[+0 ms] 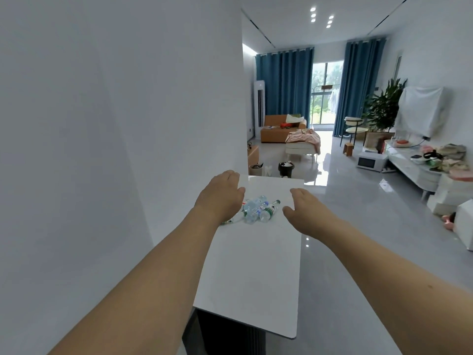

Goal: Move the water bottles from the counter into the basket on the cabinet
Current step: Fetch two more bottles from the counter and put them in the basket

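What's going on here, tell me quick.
A person is reaching both hands toward a small pile of water bottles lying on a white counter. The left hand is above the pile's left side, the right hand just to its right. Both are open; no bottle is held yet. No basket is in view.

We see a glossy white rectangular counter and, on it toward 12 o'clock, clear plastic water bottles with green-and-white labels and dark green caps. At 1 o'clock hang long teal-blue pleated curtains, plain without pattern. Before them stands an orange-brown sofa. The shiny floor is pale grey.
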A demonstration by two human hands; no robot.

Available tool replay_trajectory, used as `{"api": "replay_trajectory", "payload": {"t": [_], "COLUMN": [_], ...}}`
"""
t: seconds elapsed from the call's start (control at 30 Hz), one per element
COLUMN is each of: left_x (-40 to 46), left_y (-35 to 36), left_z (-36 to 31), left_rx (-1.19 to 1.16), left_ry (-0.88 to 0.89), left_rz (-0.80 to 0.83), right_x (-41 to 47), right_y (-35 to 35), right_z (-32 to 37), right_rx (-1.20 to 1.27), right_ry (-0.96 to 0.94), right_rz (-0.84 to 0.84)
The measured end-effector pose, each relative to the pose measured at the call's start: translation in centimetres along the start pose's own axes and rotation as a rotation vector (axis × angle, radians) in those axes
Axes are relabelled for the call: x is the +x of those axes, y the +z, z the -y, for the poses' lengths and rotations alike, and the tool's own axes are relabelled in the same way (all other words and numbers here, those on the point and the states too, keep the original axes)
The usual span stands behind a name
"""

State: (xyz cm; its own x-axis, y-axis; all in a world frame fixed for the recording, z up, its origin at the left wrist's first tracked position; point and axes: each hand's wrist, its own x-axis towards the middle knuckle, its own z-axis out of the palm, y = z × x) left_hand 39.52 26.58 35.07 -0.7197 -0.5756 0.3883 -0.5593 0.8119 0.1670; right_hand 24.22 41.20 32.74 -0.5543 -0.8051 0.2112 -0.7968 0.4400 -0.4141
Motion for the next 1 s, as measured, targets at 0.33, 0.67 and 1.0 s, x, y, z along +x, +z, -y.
{"api": "replay_trajectory", "payload": {"t": [0.33,0.67,1.0], "left_x": [13.8,27.2,40.1], "left_y": [8.8,14.4,22.2], "left_z": [-3.7,-8.3,-6.8], "left_rx": [0.019,0.036,0.024], "left_ry": [0.000,0.010,-0.004], "left_rz": [-0.001,-0.027,-0.007], "right_x": [12.9,24.7,37.7], "right_y": [-0.6,-3.1,-1.1], "right_z": [-10.3,-20.0,-26.1], "right_rx": [-0.004,-0.012,-0.043], "right_ry": [-0.013,-0.021,0.008], "right_rz": [0.017,0.033,0.069]}}
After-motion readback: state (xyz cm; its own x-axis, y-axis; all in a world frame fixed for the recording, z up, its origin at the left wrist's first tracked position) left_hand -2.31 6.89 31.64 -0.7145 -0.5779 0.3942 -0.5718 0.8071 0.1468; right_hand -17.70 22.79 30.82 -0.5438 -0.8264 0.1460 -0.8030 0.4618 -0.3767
